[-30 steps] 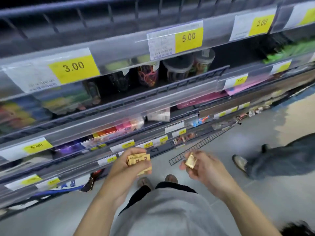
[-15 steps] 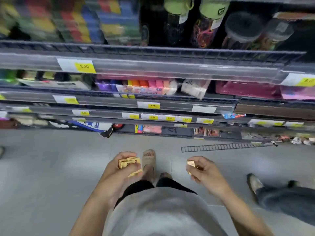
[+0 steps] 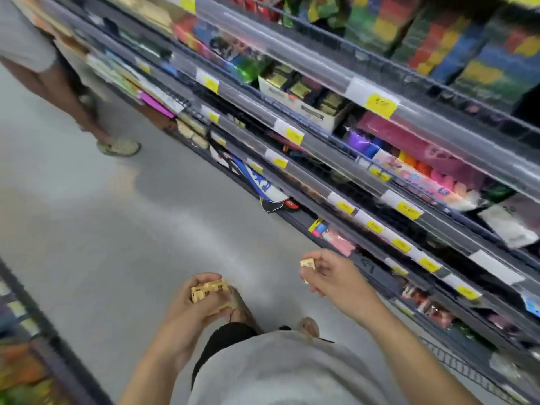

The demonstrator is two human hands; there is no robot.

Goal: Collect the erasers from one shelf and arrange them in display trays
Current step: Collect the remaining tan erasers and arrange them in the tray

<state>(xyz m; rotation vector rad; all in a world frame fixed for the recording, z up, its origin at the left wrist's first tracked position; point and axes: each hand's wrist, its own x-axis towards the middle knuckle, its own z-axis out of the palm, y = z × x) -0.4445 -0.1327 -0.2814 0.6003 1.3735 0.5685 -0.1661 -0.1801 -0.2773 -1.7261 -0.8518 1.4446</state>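
Our left hand [image 3: 193, 302] has its fingers curled round a small stack of yellow erasers [image 3: 209, 290], held low over the grey floor [image 3: 117, 229]. Off to its right and a bit higher, our right hand [image 3: 333, 276] pinches 1 more eraser [image 3: 307, 263] at the fingertips. The shelves [image 3: 365, 171] with yellow price tags [image 3: 380, 104] run just past the right hand. Further ahead of the left hand, someone else's leg [image 3: 73, 92] stands on the floor. Everything's pretty blurry.

Shop aisle — stocked shelves [image 3: 344, 159], yellow price tags [image 3: 380, 104]
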